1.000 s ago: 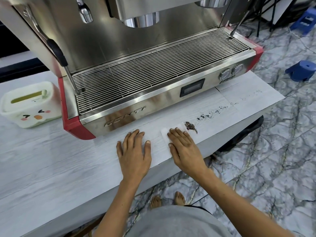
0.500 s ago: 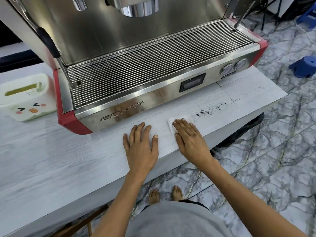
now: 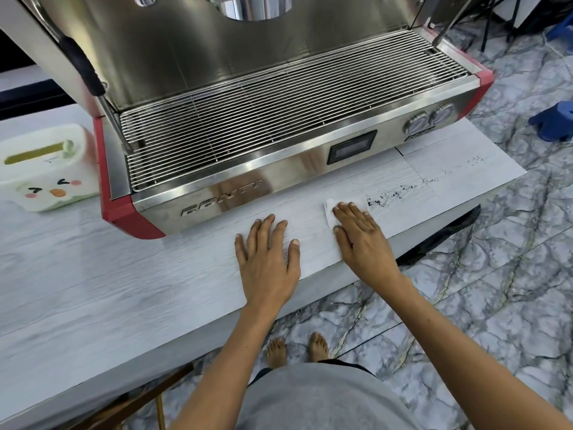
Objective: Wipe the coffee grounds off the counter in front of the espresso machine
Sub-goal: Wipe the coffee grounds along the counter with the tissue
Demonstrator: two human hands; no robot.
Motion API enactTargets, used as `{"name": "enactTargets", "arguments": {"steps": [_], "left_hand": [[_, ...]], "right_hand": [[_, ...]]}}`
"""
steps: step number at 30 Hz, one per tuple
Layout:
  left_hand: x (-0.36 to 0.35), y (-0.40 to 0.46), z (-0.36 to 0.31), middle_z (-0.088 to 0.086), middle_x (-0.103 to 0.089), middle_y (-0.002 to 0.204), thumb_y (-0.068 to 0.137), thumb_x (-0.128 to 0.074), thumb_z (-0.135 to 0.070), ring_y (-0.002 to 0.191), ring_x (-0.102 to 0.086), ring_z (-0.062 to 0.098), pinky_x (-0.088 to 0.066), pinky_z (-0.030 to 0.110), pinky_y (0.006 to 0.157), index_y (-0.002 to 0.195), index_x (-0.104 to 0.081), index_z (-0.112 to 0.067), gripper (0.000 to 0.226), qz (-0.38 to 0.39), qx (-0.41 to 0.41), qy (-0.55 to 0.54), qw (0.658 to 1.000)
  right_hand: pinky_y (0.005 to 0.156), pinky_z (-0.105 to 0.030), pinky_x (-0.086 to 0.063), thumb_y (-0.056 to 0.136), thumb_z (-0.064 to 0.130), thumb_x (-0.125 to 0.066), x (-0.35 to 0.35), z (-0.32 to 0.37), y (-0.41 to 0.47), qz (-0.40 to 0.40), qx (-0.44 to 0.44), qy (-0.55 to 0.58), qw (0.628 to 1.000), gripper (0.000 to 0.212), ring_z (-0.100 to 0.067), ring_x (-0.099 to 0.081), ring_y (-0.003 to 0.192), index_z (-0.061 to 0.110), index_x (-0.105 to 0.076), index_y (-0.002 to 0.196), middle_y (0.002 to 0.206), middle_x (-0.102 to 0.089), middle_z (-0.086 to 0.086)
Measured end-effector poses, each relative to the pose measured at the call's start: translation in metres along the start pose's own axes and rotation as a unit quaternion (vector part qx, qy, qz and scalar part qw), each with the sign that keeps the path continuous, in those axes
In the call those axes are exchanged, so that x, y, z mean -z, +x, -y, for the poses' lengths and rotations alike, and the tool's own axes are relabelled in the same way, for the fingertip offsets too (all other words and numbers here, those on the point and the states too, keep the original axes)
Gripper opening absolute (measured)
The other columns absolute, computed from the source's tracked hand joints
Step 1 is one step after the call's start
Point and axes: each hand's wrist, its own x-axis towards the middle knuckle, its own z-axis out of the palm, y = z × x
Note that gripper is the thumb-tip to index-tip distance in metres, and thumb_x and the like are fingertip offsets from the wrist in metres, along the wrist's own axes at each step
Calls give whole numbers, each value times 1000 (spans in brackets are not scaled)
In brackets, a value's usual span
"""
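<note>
Dark coffee grounds (image 3: 392, 195) lie in a thin trail on the white wood-grain counter (image 3: 124, 290), running right toward more specks (image 3: 474, 159) near the counter's end. My right hand (image 3: 361, 235) presses flat on a white tissue (image 3: 331, 209), whose edge shows left of and beyond my fingers, just left of the grounds. My left hand (image 3: 268, 259) rests flat on the counter with fingers spread, holding nothing. The steel and red espresso machine (image 3: 279, 144) stands right behind both hands.
A white tissue box with a cartoon face (image 3: 46, 169) sits left of the machine. The counter's front edge runs close under my wrists. Beyond it lies marble floor with my bare feet (image 3: 297, 349) and a blue stool (image 3: 555, 121) at right.
My right hand has slid the tissue rightward along the counter, covering the small heap of grounds seen earlier. The left hand stays flat. The camera has shifted slightly.
</note>
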Motion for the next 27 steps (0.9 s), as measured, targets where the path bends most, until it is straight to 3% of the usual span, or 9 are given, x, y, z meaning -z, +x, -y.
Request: {"name": "enactTargets", "arguments": {"steps": [10, 13, 18, 27], "left_hand": [[1, 0, -1, -6, -36, 156, 101, -32, -48, 148, -23, 18, -7, 50, 123, 142, -47, -27, 48, -7, 0, 6, 1000], [0, -1, 0, -6, -39, 155, 100, -32, -48, 147, -26, 18, -10, 51, 122, 140, -48, -26, 48, -13, -4, 11, 1000], [0, 0, -1, -7, -38, 155, 100, -29, -49, 148, -25, 17, -9, 51, 122, 141, -47, -28, 49, -11, 0, 11, 1000], [1, 0, -2, -8, -35, 157, 101, -24, -48, 149, -22, 15, -6, 48, 123, 142, -45, -29, 51, -4, 7, 12, 1000]], "right_hand": [[108, -50, -39, 97, 7, -42, 8, 1, 5, -29, -26, 68, 997, 35, -27, -47, 131, 2, -57, 128, 134, -57, -14], [104, -47, -43, 97, 8, -43, 15, 12, 2, -46, -3, 72, 996, 33, -30, -49, 128, 1, -58, 126, 132, -58, -16], [112, -44, -34, 101, 24, -31, 5, 33, -12, 5, 65, 31, 997, 43, -24, -43, 135, 6, -55, 132, 138, -55, -9], [114, -42, -31, 100, 24, -38, -15, 39, -1, 31, 56, -32, 997, 43, -21, -36, 139, 8, -50, 138, 145, -47, -7]]}}
